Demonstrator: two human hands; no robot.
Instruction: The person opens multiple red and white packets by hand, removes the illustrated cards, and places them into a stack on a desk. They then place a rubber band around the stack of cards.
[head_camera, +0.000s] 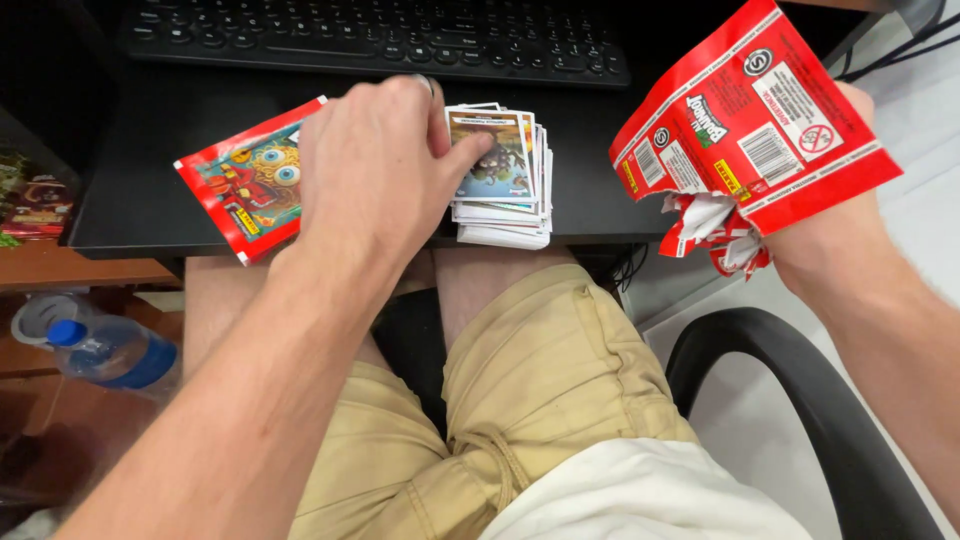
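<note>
Stickers (500, 170) sit in a loose, uneven stack at the front edge of the desk (140, 200), right above my lap, and my left hand (375, 170) rests on it with the fingers (470, 150) curled down, thumb pressing the top sticker. My right hand (830, 240) is off the desk's right edge, its fingers hidden behind the torn red packets (760, 120) they are closed around; crumpled torn ends hang below the grip.

What worries me is that stack. It already fans out and overhangs the front edge a little, so I judge that a careless push from my left hand could slide the top stickers off into my lap or onto the floor. The packets in my right hand hang over open floor beside the chair arm (800, 400), so a loosened grip would drop them out of reach.

As for containers: the packets I hold are ripped open, and I cannot tell whether anything is left inside. Another red packet (250, 180) lies flat on the desk, partly under my left wrist; it looks unopened, though I cannot be sure. A plastic bottle with a blue cap (100, 350) lies low on the left; it appears to hold clear liquid.
</note>
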